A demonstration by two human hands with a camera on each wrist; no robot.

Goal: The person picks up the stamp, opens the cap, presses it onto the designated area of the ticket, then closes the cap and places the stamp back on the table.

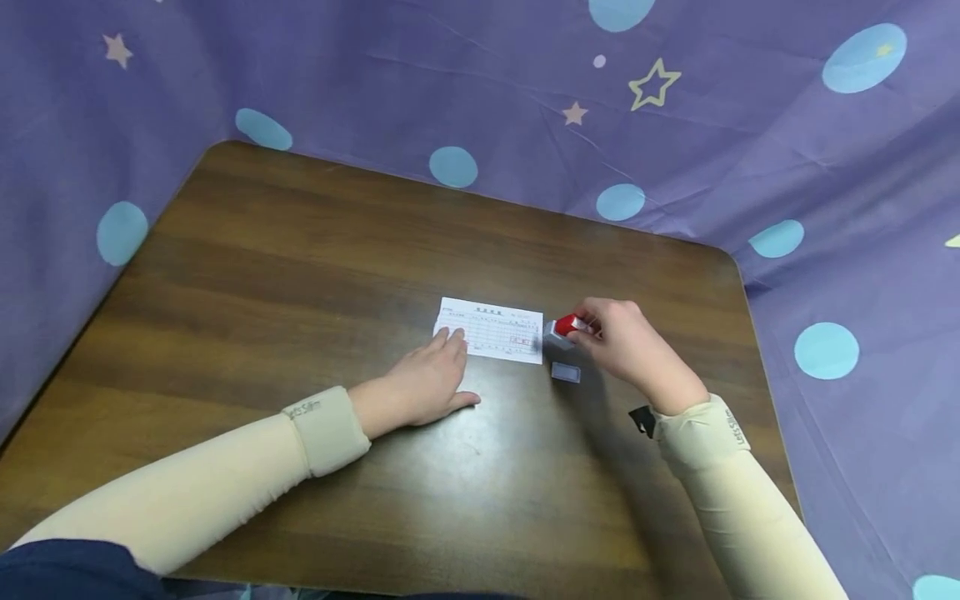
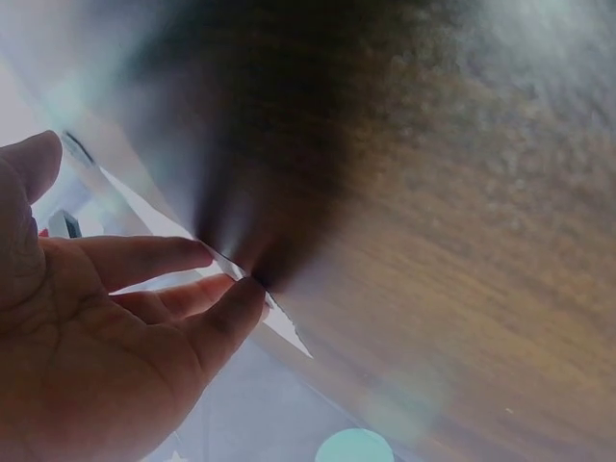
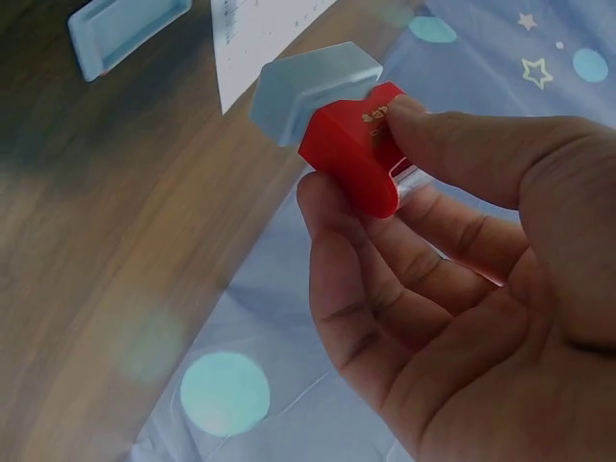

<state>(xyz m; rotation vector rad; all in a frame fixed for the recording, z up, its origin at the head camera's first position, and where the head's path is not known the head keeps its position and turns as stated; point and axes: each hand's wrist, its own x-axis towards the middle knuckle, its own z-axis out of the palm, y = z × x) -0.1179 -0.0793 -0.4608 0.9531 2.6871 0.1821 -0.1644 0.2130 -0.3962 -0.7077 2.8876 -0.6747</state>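
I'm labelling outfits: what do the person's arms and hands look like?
Both arms wear cream sleeves and padded wrist cuffs with dark lettering. A black tab shows beside the right cuff. Navy fabric meets the left sleeve. Left hand and right hand are bare.

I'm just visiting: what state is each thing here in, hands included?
Stamp: held by its red part, off its cap.
Cap: lying on the table, apart from the stamp.
Paper: on the table, printed, with a small red mark.
Left hand: resting on the paper's left part.
Right hand: gripping the stamp.
Curtain: hanging, creased.
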